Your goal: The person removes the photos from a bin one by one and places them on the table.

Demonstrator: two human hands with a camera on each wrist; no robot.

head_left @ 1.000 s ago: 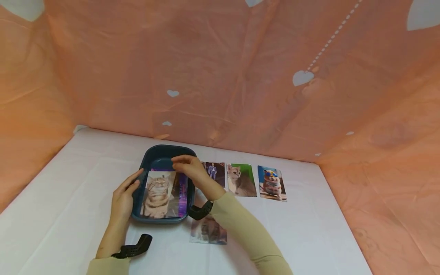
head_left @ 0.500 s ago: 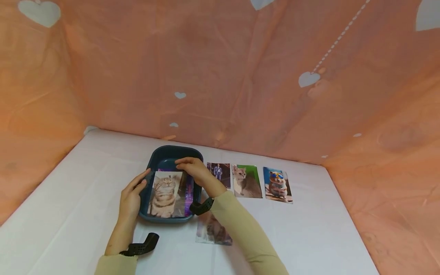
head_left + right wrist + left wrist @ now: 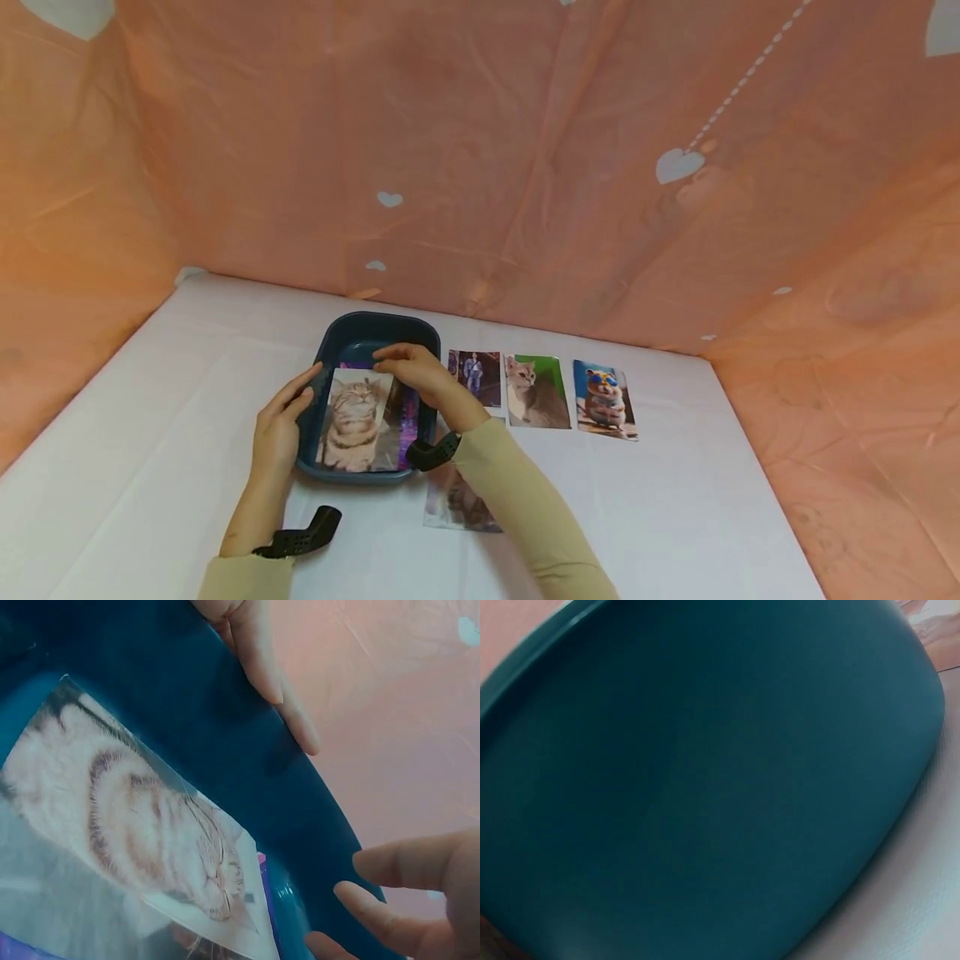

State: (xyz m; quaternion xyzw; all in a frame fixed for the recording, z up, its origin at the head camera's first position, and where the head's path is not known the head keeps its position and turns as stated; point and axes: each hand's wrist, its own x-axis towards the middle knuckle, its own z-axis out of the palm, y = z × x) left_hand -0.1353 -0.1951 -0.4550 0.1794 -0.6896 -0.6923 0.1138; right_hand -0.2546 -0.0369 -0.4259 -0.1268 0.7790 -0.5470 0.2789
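From here I have my left hand (image 3: 279, 427) against the near-left side of a dark teal, round-cornered plastic tray (image 3: 356, 348), its fingers nearly straight along the wall and rim; it steadies rather than grips. My right hand (image 3: 422, 371) hovers over the tray's right side, fingers loosely bent and spread apart, with nothing in them. Just left of and below those fingers, inside the tray, lies a glossy rectangular photo card of a tan tabby cat with closed eyes (image 3: 354, 425), overlapping a purple-printed card (image 3: 408, 421). To the right of that hand, a row on the white worktop (image 3: 637, 517) holds a dark photo card of a figure in blue (image 3: 472, 375), a green-backed cat card (image 3: 536, 392) and a blue-backed hamster card (image 3: 603, 400); a pale pinkish-grey card (image 3: 457, 504) lies partly hidden under the forearm. I judge the step in hand to be handling the cards in the tray, though whether to lift one or settle one I can't tell. The next move seems to call for the right fingertips to meet a single card's edge, with the left hand keeping the tray from sliding.
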